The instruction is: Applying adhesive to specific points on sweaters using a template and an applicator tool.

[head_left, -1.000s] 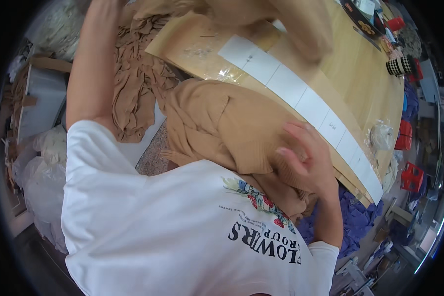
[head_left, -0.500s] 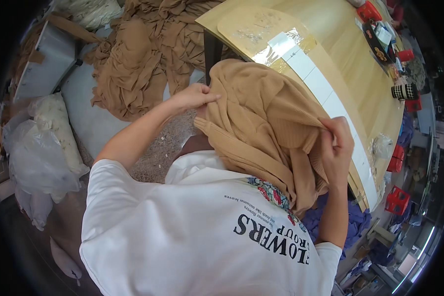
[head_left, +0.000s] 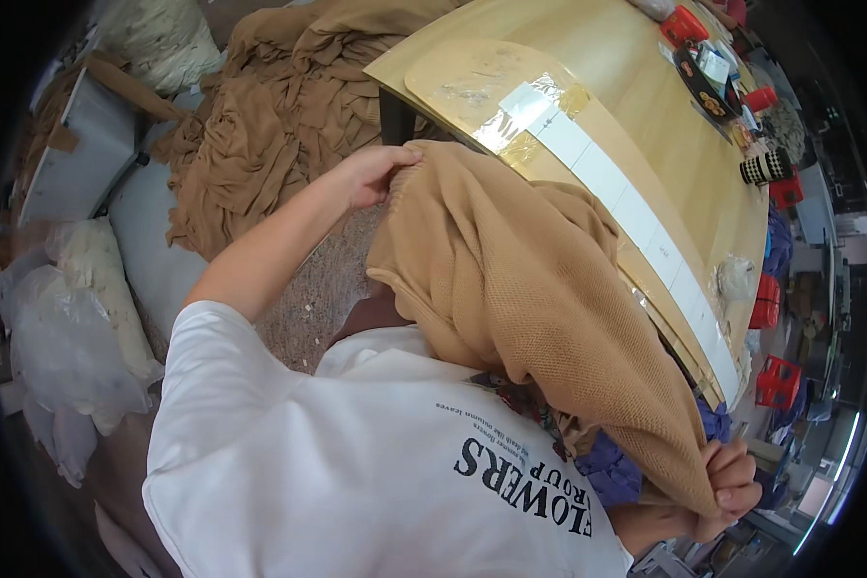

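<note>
Matt tan knitted cloth [head_left: 539,289]; smooth wooden table [head_left: 645,125]; glossy tape [head_left: 511,125].

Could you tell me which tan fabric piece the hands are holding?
The knitted tan piece stretched between left hand and right hand, not the heap on the floor.

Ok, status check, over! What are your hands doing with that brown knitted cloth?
Left hand pinching tan knitted cloth at top edge. Right hand fisted on its lower corner. Cloth stretched between, over wooden table edge. Nothing in the way.
</note>
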{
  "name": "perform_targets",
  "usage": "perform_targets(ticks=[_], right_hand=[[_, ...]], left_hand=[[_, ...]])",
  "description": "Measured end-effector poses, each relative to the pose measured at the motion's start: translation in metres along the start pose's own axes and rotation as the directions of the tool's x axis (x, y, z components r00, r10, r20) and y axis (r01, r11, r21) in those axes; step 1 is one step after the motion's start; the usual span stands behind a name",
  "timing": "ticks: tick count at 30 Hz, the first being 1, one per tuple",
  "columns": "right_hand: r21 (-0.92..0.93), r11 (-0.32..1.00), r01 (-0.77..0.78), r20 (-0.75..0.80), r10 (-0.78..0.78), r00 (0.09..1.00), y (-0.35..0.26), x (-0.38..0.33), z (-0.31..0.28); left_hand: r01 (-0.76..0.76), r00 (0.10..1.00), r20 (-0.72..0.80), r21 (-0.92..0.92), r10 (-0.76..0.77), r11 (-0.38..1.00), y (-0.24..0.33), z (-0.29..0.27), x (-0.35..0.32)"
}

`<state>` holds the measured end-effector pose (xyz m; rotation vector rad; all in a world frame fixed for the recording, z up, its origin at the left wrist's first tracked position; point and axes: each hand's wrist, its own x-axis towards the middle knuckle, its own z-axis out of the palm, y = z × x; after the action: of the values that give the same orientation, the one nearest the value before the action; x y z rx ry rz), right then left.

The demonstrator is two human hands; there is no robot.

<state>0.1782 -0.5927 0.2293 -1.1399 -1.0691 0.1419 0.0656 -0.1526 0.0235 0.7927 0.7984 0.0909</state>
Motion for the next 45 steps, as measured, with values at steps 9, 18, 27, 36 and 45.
perform_targets(ticks=[9, 18, 27, 36, 45], right_hand=[[-0.679, 0.724, -0.123, 0.531, 0.599, 0.599, -0.004, 0.046, 0.015], [-0.300, 0.933, 0.202, 0.838, 0.156, 0.523, 0.065, 0.154, 0.044], [-0.504, 0.818, -0.277, -0.260, 0.162, 0.952, -0.015, 0.146, -0.058], [-0.616, 0.708, -0.345, -0.112, 0.354, 0.928, 0.077, 0.103, 0.015], [-0.476, 0.681, -0.557, 0.177, 0.695, 0.697, 0.096, 0.128, 0.027]], left_hand=[[-0.439, 0.755, 0.523, -0.045, 0.396, 0.897, 0.072, 0.102, -0.112], [-0.530, 0.124, 0.798, -0.449, 0.589, 0.719, 0.133, 0.195, -0.243], [-0.705, 0.298, 0.639, -0.353, 0.709, 0.615, 0.147, 0.178, -0.215], [-0.249, 0.832, 0.253, 0.966, 0.495, -0.075, 0.147, 0.032, -0.066], [-0.833, 0.450, 0.631, 0.040, 0.632, 0.552, 0.089, 0.198, -0.086]])
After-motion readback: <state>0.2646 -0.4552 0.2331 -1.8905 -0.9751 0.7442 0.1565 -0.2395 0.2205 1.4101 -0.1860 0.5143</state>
